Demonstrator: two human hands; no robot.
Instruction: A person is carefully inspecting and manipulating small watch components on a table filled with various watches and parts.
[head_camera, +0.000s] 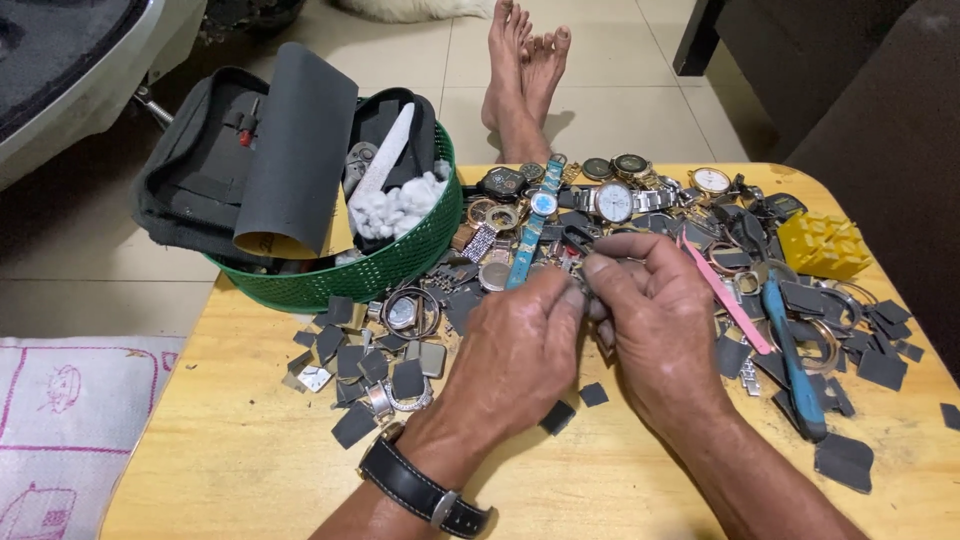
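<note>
Two hands (590, 330) pinching a small dark part (578, 240); green basket (400, 262) with sandpaper roll (295, 150), cotton (395, 210).

Your left hand (520, 350) and right hand (655, 320) meet at the centre of the frame, knuckles up, fingertips pinched together between them. Both forearms rise from the bottom edge. Your bare feet (520, 60) rest at top centre.

1 view only, head-mounted, looking steeply down and forward at close range over the wooden table (250, 450). Left hand (515, 355) and right hand (655, 325) sit at centre frame, green basket (385, 265) upper left, tiled floor (90, 250) and bare feet (522, 70) along the top edge. No 2nd view, nothing shared.
</note>
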